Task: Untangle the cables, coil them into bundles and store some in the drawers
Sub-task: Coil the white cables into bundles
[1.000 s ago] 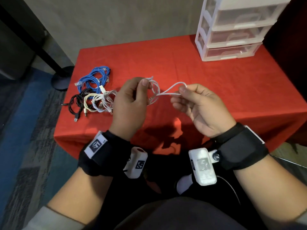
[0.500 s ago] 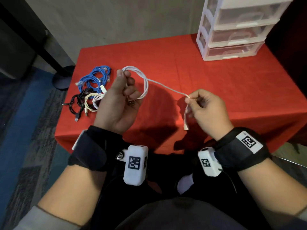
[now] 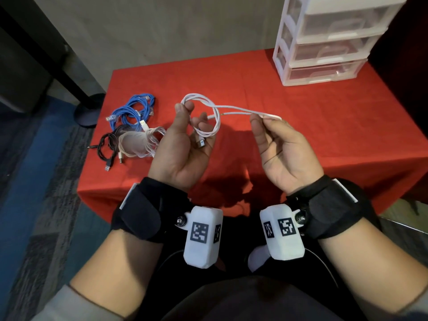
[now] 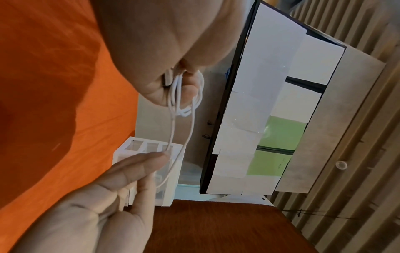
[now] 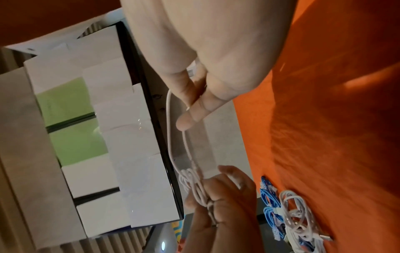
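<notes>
Left hand: raised palm-up above the table's near edge, fingers curled round a small coil of the white cable, thumb on top.
Right hand: palm-up, level with the left and apart from it, thumb and fingertips pinching a doubled run of the cable.
Cable: strung in the air between both hands, plug dangling in the left palm.
Left wrist view only: drawers behind the right fingers.
Right wrist view only: coil wraps bunched at the left fingers.
Room: bare red cloth beyond and right of the hands; cable pile just left of the left hand; drawers far right.
</notes>
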A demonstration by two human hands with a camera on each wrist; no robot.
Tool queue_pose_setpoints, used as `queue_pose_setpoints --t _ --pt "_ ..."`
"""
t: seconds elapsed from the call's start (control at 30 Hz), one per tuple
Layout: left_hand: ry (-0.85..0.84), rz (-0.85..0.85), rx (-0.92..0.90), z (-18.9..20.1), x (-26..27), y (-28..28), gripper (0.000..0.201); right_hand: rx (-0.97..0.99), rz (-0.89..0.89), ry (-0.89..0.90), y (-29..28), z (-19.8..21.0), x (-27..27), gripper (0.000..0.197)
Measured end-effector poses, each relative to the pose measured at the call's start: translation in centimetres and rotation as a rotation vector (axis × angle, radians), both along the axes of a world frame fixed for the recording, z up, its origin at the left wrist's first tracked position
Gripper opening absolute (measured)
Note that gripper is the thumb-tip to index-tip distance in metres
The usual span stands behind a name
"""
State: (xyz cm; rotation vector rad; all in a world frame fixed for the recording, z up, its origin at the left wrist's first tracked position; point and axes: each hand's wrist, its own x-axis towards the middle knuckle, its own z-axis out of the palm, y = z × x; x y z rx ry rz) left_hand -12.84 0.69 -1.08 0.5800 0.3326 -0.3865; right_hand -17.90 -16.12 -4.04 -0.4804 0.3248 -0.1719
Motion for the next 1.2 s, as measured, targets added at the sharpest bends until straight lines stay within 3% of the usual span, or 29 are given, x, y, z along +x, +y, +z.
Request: queue_pose_setpoints --t 0.2,0.47,0.57,0.63,0.7,0.83,0.87,0.93,1.03,1.1,1.2 --pt "0.024 -0.065 -0.101 -0.2 -0.2 -0.3 0.028 0.088 0.032 0.049 0.7 -0.2 0.1 0.018" --pt "-0.078 -0.122 0.101 -0.1 -0.6 -0.8 0.030 -0.312 0.296 0.239 3.4 -1.7 0.2 0.009" --pt "-0.155 -0.164 0.284 -0.5 -0.7 -0.8 0.034 -0.424 0.311 0.273 3.8 -1.8 0.2 0.018" --pt "-0.262 -0.165 0.442 -1.2 -0.8 -1.1 0.029 -0.551 0.332 0.260 4.1 -1.9 0.1 0.016" --pt "-0.329 -0.141 0.485 -1.8 -1.0 -1.3 0.030 -0.702 0.353 0.182 4.2 -1.8 0.0 0.008" --pt "-0.345 -0.067 0.649 -1.9 -0.8 -0.5 0.030 -1.309 0.550 -0.159 1.4 -1.0 -0.5 0.041" --pt "-0.375 -0.030 0.754 -2.0 -0.6 0.0 0.032 -1.404 0.565 -0.172 0.6 -0.5 -0.5 0.050" --pt "-0.501 -0.003 0.990 -2.4 -0.2 0.7 0.035 -1.446 0.431 -0.163 -0.5 0.1 -0.4 0.056" --pt "-0.699 -0.150 1.238 -2.7 -0.5 0.7 0.033 -1.438 0.204 -0.203 -0.5 1.4 -0.1 0.049" --pt "-0.780 -0.302 1.253 -2.7 -1.0 0.4 0.033 -1.446 0.277 -0.228 0.0 2.2 0.0 0.039" --pt "-0.770 -0.496 1.229 -2.7 -1.6 0.3 0.037 -1.343 0.332 -0.224 -0.3 2.7 0.7 0.001"
